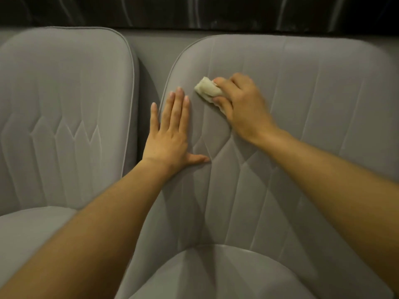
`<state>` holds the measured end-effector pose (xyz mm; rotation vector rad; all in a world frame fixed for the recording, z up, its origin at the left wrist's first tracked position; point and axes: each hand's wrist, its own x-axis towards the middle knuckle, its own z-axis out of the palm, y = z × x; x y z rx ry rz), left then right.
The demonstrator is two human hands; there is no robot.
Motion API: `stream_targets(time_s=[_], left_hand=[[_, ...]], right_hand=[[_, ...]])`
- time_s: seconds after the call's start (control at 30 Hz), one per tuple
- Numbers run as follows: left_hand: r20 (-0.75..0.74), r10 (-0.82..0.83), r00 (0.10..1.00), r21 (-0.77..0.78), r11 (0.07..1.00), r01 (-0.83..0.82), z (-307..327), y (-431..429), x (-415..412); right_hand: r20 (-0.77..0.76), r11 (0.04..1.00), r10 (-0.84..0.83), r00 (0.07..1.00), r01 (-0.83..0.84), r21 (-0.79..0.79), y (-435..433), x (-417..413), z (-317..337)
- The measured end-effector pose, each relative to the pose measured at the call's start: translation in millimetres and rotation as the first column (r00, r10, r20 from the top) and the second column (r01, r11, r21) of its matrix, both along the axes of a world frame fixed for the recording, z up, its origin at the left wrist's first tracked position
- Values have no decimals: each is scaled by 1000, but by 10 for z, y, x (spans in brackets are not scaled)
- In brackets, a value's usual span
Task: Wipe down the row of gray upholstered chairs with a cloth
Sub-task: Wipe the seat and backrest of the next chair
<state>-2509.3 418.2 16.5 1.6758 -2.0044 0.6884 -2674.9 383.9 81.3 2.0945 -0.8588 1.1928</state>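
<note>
I am logging two gray chairs standing side by side, the left chair [64, 93] and the right chair [313, 108], before a dark wall [194, 11]. The right hand [239, 104] is gripping a folded white cloth [207, 89], fingers curled round it, pressing it against the upper left of the right chair's backrest. The left hand [170, 134] is lying flat, fingers straight, on that backrest's left edge, near the cloth.

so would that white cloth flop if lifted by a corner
Probably floppy: the cloth is a folded wad only because the right hand grips it, so it would likely unfold. Small and soft-looking, it is probably light. On the upholstered chair back it likely drags rather than slides.
</note>
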Motion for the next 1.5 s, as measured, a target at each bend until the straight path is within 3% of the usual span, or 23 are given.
stream_targets(time_s=[0.1,0.17,0.27,0.37,0.5,0.57,0.67,0.73,0.9,1.0,1.07,1.13,1.27,1.33,1.5], left_hand=[[-10,9,1000,4,1000,-9,6,-16,-2],[-2,8,1000,9,1000,-8,10,-7,-6],[4,11,1000,18,1000,-11,9,2,-6],[26,8,1000,7,1000,-8,9,-6,-1],[141,-36,989,-26,999,41,-60,-38,35],[232,-107,967,-99,986,133,-100,-58,66],[348,-85,934,-157,976,148,-148,-73,102],[339,-59,939,-117,988,104,-135,-53,85],[272,-48,961,4,999,49,-138,10,48],[260,-46,965,50,998,35,-143,42,36],[244,-47,969,42,998,38,-151,51,33],[232,-45,972,39,999,37,-149,48,27],[232,-47,972,59,998,35,-153,45,10],[217,-72,974,43,997,65,-153,48,28],[221,-68,973,15,998,66,-180,67,12]], right_hand=[[143,985,-125,982,140,-98,-12,-54,364],[220,955,-275,936,293,-51,-58,-152,621],[194,923,-380,904,385,13,-98,-253,533],[44,957,-260,965,263,-123,-71,-223,-55],[-101,990,-131,986,124,-72,72,-272,-234],[-49,983,-135,990,127,-135,94,-289,-40],[163,933,-316,935,337,-128,48,-433,352],[219,920,-376,900,391,-28,6,-527,357],[-35,974,-216,976,213,-75,163,-500,-678],[-86,987,-160,983,159,-21,224,-531,-723],[-5,986,-156,988,156,-61,211,-528,-499],[177,968,-212,961,232,-99,175,-545,-130],[310,908,-408,859,417,39,64,-604,539],[253,898,-437,863,436,64,6,-561,427],[-47,954,-292,955,288,-78,186,-487,-739]])
